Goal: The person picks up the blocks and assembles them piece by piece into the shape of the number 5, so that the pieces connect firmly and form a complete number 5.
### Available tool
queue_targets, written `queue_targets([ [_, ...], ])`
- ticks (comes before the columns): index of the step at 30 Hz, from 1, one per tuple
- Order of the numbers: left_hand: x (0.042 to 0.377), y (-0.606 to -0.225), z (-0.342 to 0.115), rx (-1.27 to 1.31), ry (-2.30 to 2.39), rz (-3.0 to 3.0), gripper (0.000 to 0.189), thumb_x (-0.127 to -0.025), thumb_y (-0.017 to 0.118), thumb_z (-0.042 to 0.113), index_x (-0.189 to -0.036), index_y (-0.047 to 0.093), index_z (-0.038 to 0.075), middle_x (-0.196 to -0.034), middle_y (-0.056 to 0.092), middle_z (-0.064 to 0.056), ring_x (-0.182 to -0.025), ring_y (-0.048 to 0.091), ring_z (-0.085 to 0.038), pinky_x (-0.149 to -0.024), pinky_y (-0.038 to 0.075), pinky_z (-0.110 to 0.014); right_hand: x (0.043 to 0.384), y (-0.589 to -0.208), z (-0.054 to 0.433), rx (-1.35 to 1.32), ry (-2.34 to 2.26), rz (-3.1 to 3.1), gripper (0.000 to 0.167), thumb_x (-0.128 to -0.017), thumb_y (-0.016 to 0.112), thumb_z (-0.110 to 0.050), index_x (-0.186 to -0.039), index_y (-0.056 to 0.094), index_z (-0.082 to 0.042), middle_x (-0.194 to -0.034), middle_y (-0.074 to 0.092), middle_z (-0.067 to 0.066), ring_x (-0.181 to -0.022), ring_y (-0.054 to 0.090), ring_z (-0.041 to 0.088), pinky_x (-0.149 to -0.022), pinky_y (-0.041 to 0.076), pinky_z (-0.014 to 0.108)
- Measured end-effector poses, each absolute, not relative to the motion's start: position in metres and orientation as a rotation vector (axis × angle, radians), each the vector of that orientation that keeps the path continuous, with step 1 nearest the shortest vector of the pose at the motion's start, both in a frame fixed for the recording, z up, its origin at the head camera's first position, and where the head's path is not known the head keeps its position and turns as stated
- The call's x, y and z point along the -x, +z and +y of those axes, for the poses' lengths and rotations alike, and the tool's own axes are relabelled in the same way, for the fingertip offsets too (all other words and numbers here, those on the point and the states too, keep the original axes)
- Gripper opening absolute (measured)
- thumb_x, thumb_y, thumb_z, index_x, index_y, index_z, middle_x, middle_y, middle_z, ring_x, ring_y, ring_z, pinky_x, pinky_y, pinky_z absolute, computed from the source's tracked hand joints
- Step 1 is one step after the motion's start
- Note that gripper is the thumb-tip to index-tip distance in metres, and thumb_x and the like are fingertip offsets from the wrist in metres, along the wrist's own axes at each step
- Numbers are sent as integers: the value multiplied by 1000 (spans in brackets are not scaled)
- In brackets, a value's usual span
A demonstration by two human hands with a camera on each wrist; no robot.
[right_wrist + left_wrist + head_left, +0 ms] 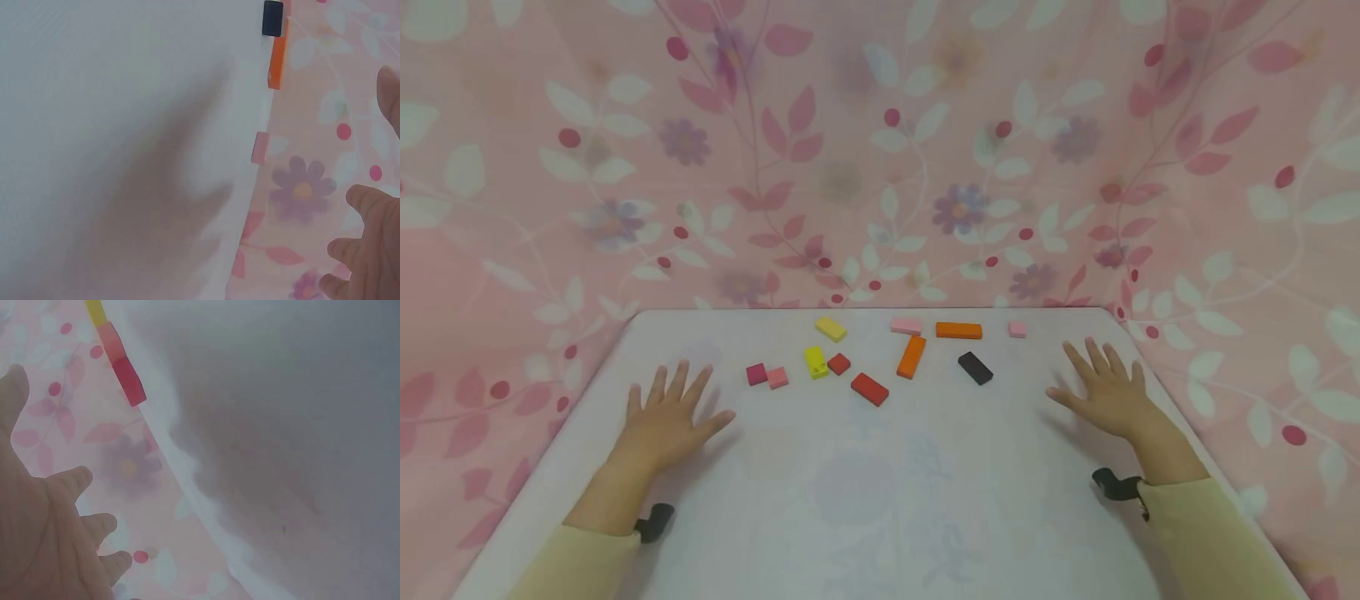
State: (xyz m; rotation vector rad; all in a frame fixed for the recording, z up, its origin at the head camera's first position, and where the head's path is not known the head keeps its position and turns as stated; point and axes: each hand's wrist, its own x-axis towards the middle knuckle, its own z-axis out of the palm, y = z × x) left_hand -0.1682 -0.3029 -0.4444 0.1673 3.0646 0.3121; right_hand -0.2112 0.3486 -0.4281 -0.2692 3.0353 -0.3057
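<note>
My left hand (664,425) hovers over the left side of the white table with its fingers spread; nothing is in it. On the right side my right hand (1108,396) is spread the same way and holds nothing. Nearest the left hand lie a magenta block (756,374) and a pink block (777,377), side by side. A black block (975,368) and a small light-pink block (1017,330) are the closest to the right hand. Between them are a bright yellow block (816,362), a small red block (838,363), a longer red block (869,389) and an orange block (912,357).
Along the table's (850,500) far edge lie a pale yellow block (831,328), a long light-pink block (906,326) and another orange block (958,331). Floral pink cloth (850,167) rises behind the table and along both sides.
</note>
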Motion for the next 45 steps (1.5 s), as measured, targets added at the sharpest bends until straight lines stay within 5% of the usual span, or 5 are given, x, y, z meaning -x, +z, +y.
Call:
queue_targets([
  [21, 178, -442, -265, -255, 304, 3083, 100, -89, 38, 81, -162, 14, 16, -164, 4, -24, -148, -3, -50, -109, -14, -70, 221, -421, 315, 372, -328, 3054, 96, -92, 48, -71, -162, 10, -18, -165, 0, 24, -148, -4, 50, -107, -11, 74],
  [45, 214, -445, -200, -511, 314, 3141, 84, -95, 50, 65, -160, 24, 18, -164, 18, -18, -149, 10, -46, -116, 3, -66, 250, -423, 274, 581, -452, 3074, 84, -95, 53, -63, -159, 26, -16, -163, 15, 24, -147, 11, 49, -110, 6, 73],
])
